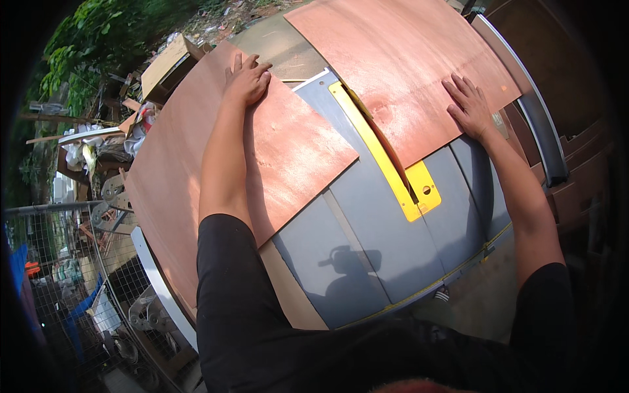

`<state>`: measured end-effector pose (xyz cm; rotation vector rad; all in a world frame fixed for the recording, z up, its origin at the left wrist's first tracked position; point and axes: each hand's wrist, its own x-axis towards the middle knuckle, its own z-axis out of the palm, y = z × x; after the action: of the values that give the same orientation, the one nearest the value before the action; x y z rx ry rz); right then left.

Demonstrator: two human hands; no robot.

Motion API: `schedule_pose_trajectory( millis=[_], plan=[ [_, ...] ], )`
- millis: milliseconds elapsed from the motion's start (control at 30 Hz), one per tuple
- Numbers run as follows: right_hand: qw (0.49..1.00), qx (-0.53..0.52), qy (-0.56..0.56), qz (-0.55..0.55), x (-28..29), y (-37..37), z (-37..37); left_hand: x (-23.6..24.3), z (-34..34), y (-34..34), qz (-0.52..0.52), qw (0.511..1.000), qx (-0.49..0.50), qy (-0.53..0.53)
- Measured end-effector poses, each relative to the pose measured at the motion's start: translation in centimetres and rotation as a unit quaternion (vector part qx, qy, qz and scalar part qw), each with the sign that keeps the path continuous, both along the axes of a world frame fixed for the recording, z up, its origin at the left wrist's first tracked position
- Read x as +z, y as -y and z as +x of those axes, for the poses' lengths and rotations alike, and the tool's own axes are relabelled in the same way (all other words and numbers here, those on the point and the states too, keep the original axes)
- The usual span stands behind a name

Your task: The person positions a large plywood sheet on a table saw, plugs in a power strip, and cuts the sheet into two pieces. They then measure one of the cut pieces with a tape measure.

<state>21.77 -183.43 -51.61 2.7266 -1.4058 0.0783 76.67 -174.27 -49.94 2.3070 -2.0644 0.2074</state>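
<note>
A reddish plywood sheet (282,170) lies slanted across the left of the grey table saw (393,236). My left hand (247,80) rests near its far right edge, fingers spread. On the right is a second reddish plywood sheet (406,59), with my right hand (468,108) flat on its near right part. A bright yellow throat plate (424,190) is set in the table between the two sheets. Its long slot runs beside the left edge of the right sheet. I cannot make out the blade clearly.
Along the right side of the table runs a grey metal rail (540,124). A yellow measuring strip (419,291) follows the table's near edge. Off to the left stand a wire mesh fence (52,262), a wooden box (171,65) and heaped scrap. Green bushes (98,39) grow beyond.
</note>
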Motion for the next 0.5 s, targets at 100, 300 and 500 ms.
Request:
schedule_pose_trajectory(
  millis=[100, 300, 500],
  plan=[
    [1.0, 0.0, -0.009, -0.001, 0.0, 0.1, 0.2, -0.9, -0.2, 1.0, -0.018, 0.998, -0.017, -0.049],
    [1.0, -0.001, -0.011, -0.025, -0.5, -0.1, 0.0, -1.7, -2.3, -0.9, -0.098, 0.983, -0.094, -0.125],
    [1.0, 0.001, -0.011, -0.014, -0.7, 0.3, -0.3, -1.4, -6.4, -5.3, -0.098, 0.982, -0.087, -0.137]
  ],
)
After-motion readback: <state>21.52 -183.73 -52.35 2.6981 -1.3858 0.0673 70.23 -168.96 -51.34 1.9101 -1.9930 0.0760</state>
